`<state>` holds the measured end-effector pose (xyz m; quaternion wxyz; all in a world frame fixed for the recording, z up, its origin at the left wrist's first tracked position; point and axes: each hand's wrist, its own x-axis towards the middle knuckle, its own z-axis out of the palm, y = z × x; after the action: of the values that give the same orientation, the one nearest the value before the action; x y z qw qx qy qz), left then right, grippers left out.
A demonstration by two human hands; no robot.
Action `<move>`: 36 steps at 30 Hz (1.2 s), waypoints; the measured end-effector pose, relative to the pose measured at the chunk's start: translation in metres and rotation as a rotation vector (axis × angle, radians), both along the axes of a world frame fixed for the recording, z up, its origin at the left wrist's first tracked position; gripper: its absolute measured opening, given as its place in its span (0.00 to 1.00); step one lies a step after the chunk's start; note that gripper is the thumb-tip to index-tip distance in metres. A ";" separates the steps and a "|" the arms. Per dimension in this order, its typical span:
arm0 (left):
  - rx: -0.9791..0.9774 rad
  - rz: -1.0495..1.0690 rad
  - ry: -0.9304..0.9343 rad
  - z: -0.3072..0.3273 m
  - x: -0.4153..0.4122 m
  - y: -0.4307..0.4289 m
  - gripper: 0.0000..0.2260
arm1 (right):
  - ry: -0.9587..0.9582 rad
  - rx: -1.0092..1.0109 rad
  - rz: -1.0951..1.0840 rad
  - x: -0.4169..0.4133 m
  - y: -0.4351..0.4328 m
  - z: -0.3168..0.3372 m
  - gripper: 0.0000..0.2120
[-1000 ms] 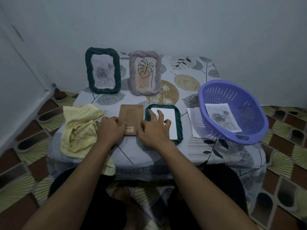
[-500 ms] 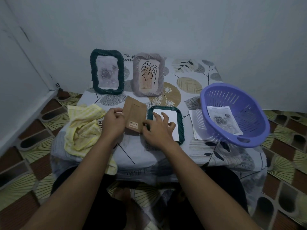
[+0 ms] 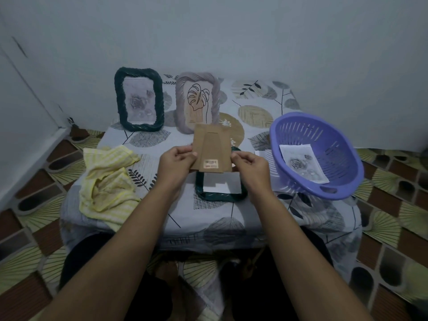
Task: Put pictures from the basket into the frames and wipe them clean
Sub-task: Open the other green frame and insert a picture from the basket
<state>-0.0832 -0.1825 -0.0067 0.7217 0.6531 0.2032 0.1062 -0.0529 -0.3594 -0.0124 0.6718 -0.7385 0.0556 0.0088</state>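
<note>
Backing (image 3: 213, 151) pinched at both side edges: L hand (image 3: 176, 161) at its 9, R hand (image 3: 252, 162) at 3, fingers (image 3: 185, 151) curled on it. Long axis runs 12–6. Frame (image 3: 222, 197) w/ pic (image 3: 223, 184) lies flat on surface (image 3: 208, 216), just at its 6.

A corner of a home, at floor level.
Plain painted walls (image 3: 231, 31) meet behind a low worktop (image 3: 208, 218) covered with a leaf-print tablecloth (image 3: 266, 112). The floor (image 3: 398, 205) has brown and green patterned tiles. Household things are on the worktop: a purple plastic basket (image 3: 347, 163), a yellow dishcloth (image 3: 106, 181), a dark green frame (image 3: 118, 100) and a grey frame (image 3: 180, 100).
</note>
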 end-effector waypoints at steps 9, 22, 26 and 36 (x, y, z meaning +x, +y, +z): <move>0.486 -0.019 0.191 -0.031 -0.002 -0.029 0.09 | -0.010 -0.281 -0.030 0.002 -0.034 -0.021 0.05; 0.744 -0.028 0.130 -0.049 -0.007 -0.024 0.07 | -0.048 -0.514 0.001 -0.002 -0.033 -0.028 0.07; 0.793 -0.017 0.147 -0.047 -0.007 -0.026 0.07 | -0.070 -0.579 -0.004 -0.006 -0.033 -0.029 0.07; 0.836 -0.022 0.186 -0.046 -0.008 -0.025 0.09 | -0.101 -0.739 -0.004 -0.012 -0.029 -0.029 0.10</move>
<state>-0.0913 -0.2076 -0.0531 0.3748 0.8983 0.1999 0.1123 -0.0650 -0.3887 -0.0411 0.3619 -0.9306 0.0231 -0.0497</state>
